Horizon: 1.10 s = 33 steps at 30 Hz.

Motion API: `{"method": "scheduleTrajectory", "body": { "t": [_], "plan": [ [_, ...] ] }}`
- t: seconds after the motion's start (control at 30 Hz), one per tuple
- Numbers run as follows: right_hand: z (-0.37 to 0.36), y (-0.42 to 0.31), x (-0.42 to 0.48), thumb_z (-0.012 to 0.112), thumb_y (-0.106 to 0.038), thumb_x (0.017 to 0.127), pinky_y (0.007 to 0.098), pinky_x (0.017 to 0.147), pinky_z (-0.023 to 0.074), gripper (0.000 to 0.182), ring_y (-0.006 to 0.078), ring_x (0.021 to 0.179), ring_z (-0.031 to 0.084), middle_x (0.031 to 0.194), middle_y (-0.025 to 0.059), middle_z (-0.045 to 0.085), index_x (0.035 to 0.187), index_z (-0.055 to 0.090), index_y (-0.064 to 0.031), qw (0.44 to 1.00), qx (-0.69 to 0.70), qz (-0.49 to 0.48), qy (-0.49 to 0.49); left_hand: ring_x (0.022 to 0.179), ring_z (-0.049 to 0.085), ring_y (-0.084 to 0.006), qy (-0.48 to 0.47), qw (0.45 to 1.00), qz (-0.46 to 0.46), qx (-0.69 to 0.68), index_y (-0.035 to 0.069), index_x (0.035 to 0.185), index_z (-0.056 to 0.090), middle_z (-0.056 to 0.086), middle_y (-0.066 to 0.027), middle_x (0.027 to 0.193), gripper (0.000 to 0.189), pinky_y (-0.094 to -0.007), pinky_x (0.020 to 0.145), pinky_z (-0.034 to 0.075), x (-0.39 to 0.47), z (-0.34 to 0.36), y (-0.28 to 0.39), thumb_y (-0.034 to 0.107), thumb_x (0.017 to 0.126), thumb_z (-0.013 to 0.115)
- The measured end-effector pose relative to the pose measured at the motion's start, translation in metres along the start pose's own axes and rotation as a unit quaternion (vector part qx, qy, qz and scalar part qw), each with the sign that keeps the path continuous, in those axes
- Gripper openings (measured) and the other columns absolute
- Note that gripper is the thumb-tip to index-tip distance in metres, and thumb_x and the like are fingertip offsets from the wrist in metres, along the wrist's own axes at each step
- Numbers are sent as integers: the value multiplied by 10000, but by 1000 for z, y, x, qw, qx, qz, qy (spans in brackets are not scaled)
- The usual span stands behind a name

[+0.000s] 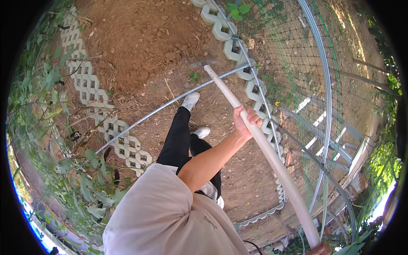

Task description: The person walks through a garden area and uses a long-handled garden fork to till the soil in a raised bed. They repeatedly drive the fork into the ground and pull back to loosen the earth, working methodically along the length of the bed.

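Observation:
My left hand (246,123) grips a long pale wooden handle (271,153) around its middle, the arm reaching across my body. At the lower right rim my right hand (320,249), mostly cut off by the picture's edge, is closed around the near end of the handle. The far end carries a thin, blurred metal tool head (202,63), probably a hoe's or a rake's. That head is just above or on the brown soil (153,44); I cannot tell which. The handle passes over a thin galvanized metal pipe (165,104).
Honeycomb concrete edging (89,83) borders the soil at left, with similar edging (234,51) on the right. Leafy plants (79,188) crowd the left. At right stand a black mesh net (293,47), curved metal tubes (322,63) and a ladder-like metal frame (334,137). My white shoes (191,99) stand on dirt.

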State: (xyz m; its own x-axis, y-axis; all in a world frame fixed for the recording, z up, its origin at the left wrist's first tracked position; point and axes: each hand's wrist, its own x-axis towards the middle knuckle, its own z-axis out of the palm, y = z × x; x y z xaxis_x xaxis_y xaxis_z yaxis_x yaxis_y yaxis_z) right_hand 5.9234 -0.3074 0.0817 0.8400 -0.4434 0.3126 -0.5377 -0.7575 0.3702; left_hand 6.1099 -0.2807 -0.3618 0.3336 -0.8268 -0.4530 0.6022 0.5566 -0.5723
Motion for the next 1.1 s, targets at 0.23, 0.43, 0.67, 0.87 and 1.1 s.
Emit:
{"method": "scheduleTrajectory", "body": {
  "t": [0.23,0.43,0.67,0.87,1.1],
  "plan": [
    [6,-29,12,502,-137,849,315,383,468,338,233,418,550,475,157,545,563,549,38,917,205,-181,290,477,454,-150,147,981,75,101,138,654,427,419,-3,529,202,-327,480,391,-10,-2,1,270,760,538],
    [-18,-41,53,480,-91,842,309,322,432,313,236,357,502,478,183,545,566,513,52,864,309,-343,198,523,511,-207,184,960,91,192,116,683,434,495,-59,571,182,-339,514,451,-17,10,5,256,741,534],
    [13,-73,106,561,-124,811,279,304,339,368,200,318,440,424,147,504,484,497,32,839,339,-219,366,591,519,-220,231,922,88,298,77,798,441,479,-58,654,183,-407,587,498,9,35,33,206,734,554],
    [34,-64,160,553,-74,736,261,272,321,345,166,273,406,343,62,378,420,425,-24,818,341,-133,444,628,514,-229,264,925,67,266,45,859,414,460,-73,723,249,-423,566,501,40,45,38,164,711,575],
    [68,-57,185,454,-177,809,295,326,337,399,168,310,379,408,80,449,426,413,-74,871,221,-82,432,592,478,-204,282,924,130,221,55,907,428,446,-63,697,267,-347,526,451,72,61,52,142,697,569]
  ]
}}
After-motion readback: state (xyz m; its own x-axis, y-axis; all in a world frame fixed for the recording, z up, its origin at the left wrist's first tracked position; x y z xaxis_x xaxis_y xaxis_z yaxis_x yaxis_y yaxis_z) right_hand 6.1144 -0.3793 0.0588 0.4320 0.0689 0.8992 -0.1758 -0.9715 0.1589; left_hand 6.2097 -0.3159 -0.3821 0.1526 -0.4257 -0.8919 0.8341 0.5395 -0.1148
